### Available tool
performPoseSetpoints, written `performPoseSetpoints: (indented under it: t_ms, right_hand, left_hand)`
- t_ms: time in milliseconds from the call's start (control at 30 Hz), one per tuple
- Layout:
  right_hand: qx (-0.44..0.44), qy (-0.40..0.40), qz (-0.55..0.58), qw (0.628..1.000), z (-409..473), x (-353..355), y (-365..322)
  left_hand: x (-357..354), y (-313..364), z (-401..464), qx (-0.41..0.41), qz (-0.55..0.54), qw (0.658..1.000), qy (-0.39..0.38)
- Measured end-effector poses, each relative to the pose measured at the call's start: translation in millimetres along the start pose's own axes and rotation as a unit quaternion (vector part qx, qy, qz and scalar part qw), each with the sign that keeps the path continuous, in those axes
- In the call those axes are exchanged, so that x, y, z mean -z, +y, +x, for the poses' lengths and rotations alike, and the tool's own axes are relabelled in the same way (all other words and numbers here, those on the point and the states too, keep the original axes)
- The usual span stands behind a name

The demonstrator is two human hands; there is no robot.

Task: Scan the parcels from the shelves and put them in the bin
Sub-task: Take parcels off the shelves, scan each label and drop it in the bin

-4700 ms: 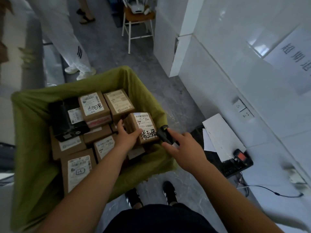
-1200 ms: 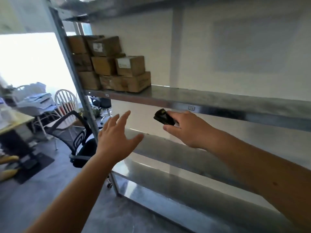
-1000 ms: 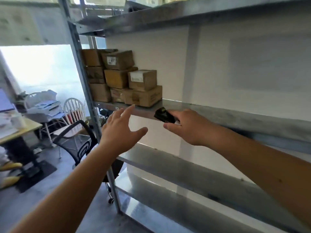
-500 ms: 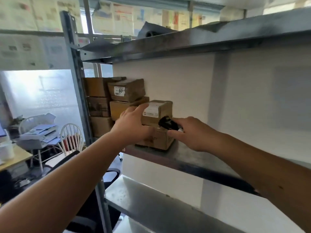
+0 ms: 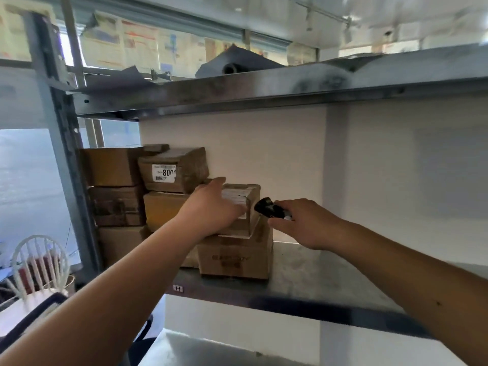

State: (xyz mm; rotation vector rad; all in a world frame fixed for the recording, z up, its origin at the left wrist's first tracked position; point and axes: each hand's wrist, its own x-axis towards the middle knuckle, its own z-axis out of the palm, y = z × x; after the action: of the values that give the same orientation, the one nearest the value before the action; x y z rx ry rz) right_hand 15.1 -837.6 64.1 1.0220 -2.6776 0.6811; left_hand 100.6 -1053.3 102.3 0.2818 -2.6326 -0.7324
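Observation:
Several brown cardboard parcels (image 5: 174,167) are stacked at the left end of a steel shelf (image 5: 311,270). My left hand (image 5: 211,207) grips a small parcel (image 5: 249,199) with a white label; it sits slightly askew on top of a larger box (image 5: 235,257). Just to its right, my right hand (image 5: 303,223) holds a black handheld scanner (image 5: 268,208) whose nose is close to the small parcel's right side. The bin is out of view.
An upper shelf (image 5: 264,85) runs close overhead with dark rolled material on it. The shelf's steel post (image 5: 63,159) stands at the left. A white spindle chair (image 5: 39,262) and a dark office chair (image 5: 31,313) are at lower left. Another shelf (image 5: 211,350) lies below.
I have turned from the green bin to the shelves. My left hand reached up and closed on the small labelled parcel, and the scanner came in beside it.

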Motion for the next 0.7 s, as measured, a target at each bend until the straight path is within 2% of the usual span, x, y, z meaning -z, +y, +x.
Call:
performPoseSetpoints:
  t_ms: [267,400,567,700]
  right_hand:
    - [-0.089,0.025,-0.020,0.996,5,-10,-6]
    - [-0.123,0.037,-0.043,0.991,7,-7,-10]
    - [-0.161,0.047,-0.046,0.985,-2,-3,-5]
    - [-0.186,0.037,-0.051,0.981,-10,5,0]
  left_hand:
    - [3,-29,16,-0.033,-0.099,0.992,-0.065]
    - [-4,-29,29,-0.023,-0.165,0.979,-0.117]
    - [-16,-21,51,0.005,-0.221,0.969,-0.106]
    - [-23,-14,68,0.038,-0.247,0.957,-0.149]
